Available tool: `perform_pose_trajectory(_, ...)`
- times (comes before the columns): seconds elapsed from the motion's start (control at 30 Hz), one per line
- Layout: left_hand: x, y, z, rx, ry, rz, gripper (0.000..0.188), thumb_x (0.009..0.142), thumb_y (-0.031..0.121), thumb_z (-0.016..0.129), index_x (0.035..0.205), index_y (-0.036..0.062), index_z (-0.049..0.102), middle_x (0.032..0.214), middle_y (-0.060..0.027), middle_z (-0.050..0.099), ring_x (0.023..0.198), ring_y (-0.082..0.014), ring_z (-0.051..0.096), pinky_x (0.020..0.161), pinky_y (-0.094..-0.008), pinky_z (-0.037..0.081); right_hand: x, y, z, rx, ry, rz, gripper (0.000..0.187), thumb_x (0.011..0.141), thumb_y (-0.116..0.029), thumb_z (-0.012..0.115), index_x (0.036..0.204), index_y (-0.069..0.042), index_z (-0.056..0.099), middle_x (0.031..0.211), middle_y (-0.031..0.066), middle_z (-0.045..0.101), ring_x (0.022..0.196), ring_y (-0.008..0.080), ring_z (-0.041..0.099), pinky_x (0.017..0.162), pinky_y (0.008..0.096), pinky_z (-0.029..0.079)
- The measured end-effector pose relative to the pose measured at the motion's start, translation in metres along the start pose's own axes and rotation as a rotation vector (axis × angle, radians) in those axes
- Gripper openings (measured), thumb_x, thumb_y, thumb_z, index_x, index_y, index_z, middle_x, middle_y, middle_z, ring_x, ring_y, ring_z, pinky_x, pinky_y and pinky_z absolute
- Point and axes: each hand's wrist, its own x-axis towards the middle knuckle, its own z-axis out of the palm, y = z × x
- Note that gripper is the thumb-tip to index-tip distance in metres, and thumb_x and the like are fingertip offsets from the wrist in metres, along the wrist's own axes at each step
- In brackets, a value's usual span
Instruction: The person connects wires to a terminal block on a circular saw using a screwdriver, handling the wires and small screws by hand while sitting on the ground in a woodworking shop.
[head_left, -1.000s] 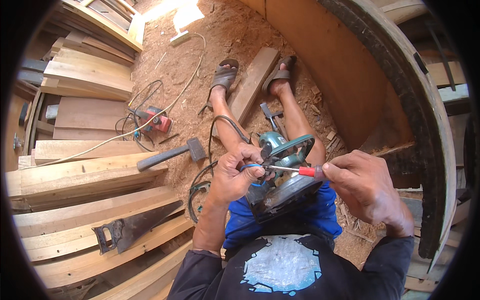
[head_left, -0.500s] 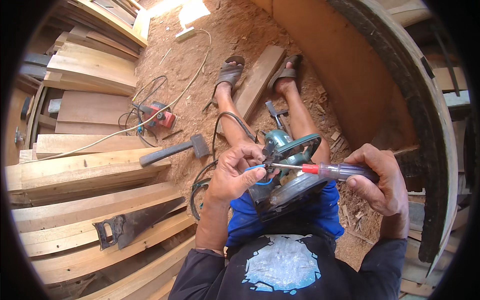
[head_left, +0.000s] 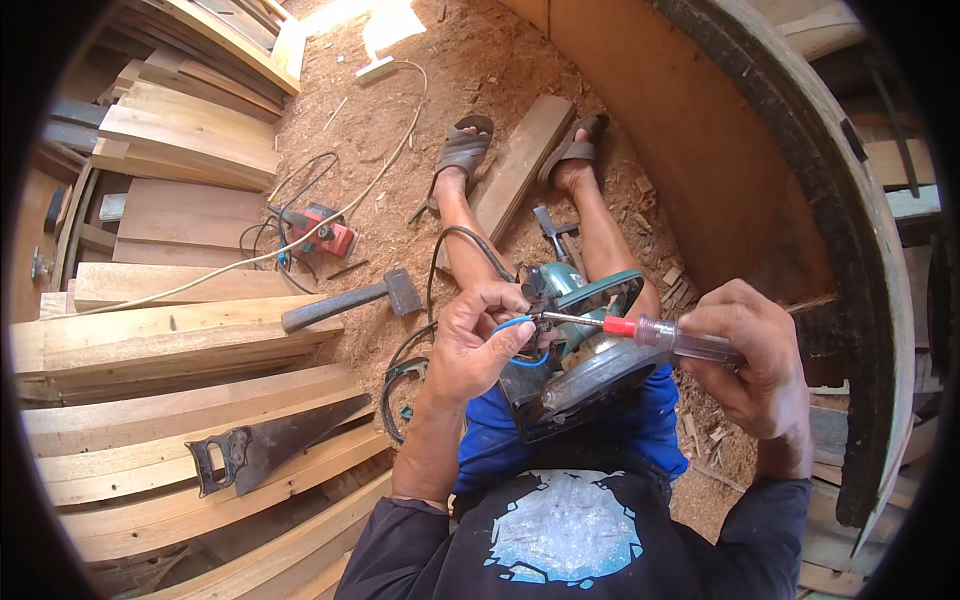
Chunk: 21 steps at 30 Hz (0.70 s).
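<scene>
One green power tool (head_left: pixel 558 280) sat on our lap (head_left: pixel 640 415).
Our right hand (head_left: pixel 745 350) gripped one screwdriver (head_left: pixel 652 332), our left hand (head_left: pixel 478 340) pinched blue wire (head_left: pixel 513 323); sawdust-strewn ground (head_left: pixel 465 65) lay beside stacked planks (head_left: pixel 190 130).

Your screwdriver (head_left: pixel 705 344) is see-through purplish, red and silver, the wire (head_left: pixel 513 322) bright blue, the power tool (head_left: pixel 562 282) teal green and dark grey. You wear 2 grey-brown sandals (head_left: pixel 464 152), vivid blue shorts (head_left: pixel 638 420) and a black shirt (head_left: pixel 440 560), patterned with a mottled white-and-pale-blue patch, jagged shards around it. The cord (head_left: pixel 391 155) is cream.
</scene>
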Motion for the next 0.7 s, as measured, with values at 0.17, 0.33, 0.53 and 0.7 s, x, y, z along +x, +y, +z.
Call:
perform_pose_trajectory(0.17,-0.002,0.0,0.004,-0.032,0.026,-0.043,0.021,0.093,-0.002,0.068,0.111,0.0013,0.058,0.099,-0.0075,0.063,0.091,-0.0167,0.069,0.082,-0.0315,0.057,-0.003,-0.001,0.003,0.012,-0.019,0.352,0.031,0.079,-0.016,0.076,0.103,0.0,0.065,0.089,0.0158,0.063,0.08,0.032,0.065,0.07,0.0389,0.052)
perform_pose_trajectory(0.33,-0.005,-0.008,-0.005,0.008,0.059,-0.047,0.02,0.092,0.0,0.07,0.109,0.0024,0.06,0.098,-0.0055,0.063,0.09,-0.0116,0.063,0.083,-0.0273,0.053,0.005,0.008,0.001,0.012,-0.022,0.047,0.03,0.075,-0.007,0.078,0.102,-0.002,0.066,0.094,0.0157,0.064,0.084,0.0325,0.066,0.074,0.0391,0.053)
perform_pose_trajectory(0.53,-0.004,-0.003,-0.004,0.004,0.051,-0.078,0.021,0.092,0.004,0.072,0.109,0.0016,0.061,0.101,-0.0047,0.061,0.094,-0.0102,0.058,0.085,-0.0275,0.049,0.004,0.01,-0.001,0.094,-0.01,0.046,0.032,0.071,-0.001,0.08,0.101,-0.002,0.068,0.097,0.0152,0.065,0.086,0.0325,0.067,0.074,0.0395,0.054)
perform_pose_trajectory(0.7,-0.004,-0.004,-0.004,0.005,0.028,-0.076,0.02,0.091,0.003,0.071,0.108,0.0011,0.061,0.103,-0.0038,0.059,0.093,-0.0107,0.056,0.085,-0.028,0.047,0.008,0.01,-0.007,0.186,-0.071,0.017,0.028,0.075,-0.011,0.08,0.097,0.001,0.068,0.094,0.0171,0.067,0.082,0.0333,0.068,0.07,0.0396,0.053)
